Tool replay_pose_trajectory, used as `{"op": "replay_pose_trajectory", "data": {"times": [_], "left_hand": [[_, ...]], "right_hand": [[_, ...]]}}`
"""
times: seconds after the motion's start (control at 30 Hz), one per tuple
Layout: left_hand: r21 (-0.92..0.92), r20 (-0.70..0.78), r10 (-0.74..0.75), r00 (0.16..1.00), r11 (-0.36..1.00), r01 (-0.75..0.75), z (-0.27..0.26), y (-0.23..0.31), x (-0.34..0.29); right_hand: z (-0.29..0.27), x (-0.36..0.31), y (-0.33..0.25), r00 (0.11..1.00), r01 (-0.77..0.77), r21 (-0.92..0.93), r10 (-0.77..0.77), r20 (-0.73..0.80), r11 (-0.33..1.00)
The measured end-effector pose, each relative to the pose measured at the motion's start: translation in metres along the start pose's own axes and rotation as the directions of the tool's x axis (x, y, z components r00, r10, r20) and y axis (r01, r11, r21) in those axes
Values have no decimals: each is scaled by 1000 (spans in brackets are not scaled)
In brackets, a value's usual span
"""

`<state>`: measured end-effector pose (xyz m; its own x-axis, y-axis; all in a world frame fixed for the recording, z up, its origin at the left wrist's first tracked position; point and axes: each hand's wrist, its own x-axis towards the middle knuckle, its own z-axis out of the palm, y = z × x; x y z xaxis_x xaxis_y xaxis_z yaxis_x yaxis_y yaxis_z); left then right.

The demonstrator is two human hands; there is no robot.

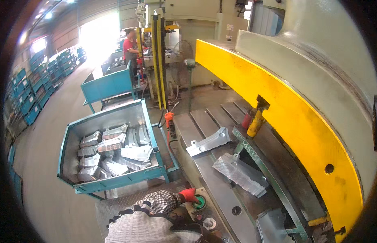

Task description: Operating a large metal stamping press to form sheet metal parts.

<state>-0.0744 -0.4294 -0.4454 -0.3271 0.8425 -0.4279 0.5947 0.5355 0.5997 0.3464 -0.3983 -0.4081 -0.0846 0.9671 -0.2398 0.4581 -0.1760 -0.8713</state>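
Observation:
My left hand point(189, 195), in a red glove below a black-and-white checkered sleeve, reaches to a round green push button point(199, 201) on a control panel. Its fingers rest on the button and hold nothing. My right hand does not show. On the machine bed to the right lie a single shaped sheet-metal part point(209, 141) and, nearer, a stack of similar metal parts point(239, 174). More bent metal point(273, 224) lies at the lower edge, partly cut off.
A blue-framed bin point(119, 178) of stacked metal parts stands at left, with another blue bin point(107, 85) behind. A yellow beam point(293, 113) spans the press above a green metal bar point(259, 162). A person in red point(130, 46) stands farther back, near a yellow-black post point(159, 60).

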Motion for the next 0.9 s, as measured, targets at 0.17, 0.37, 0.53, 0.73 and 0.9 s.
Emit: {"op": "replay_pose_trajectory", "data": {"times": [0.17, 0.37, 0.53, 0.73, 0.9], "left_hand": [[-12, 31, 58, 998, 998, -58, 5, -12, 9], [-267, 45, 466, 884, 858, -439, 6, -37, 18], [446, 691, 192, 697, 646, -620, -67, 69, 19], [158, 478, 841, 255, 203, -966, -172, 354, -15], [626, -107, 994, -29, 44, -779, -201, 509, 32]], "right_hand": [[-9, -29, 22, 995, -39, 87, 47, -87, 995], [-42, -73, 90, 977, 54, 267, 4, -211, 962], [-54, -86, 114, 915, -273, 291, 340, -215, 917], [-51, -90, 123, 956, -23, 506, 167, -241, 862], [-54, -97, 73, 895, -295, 340, 383, -228, 893]]}}
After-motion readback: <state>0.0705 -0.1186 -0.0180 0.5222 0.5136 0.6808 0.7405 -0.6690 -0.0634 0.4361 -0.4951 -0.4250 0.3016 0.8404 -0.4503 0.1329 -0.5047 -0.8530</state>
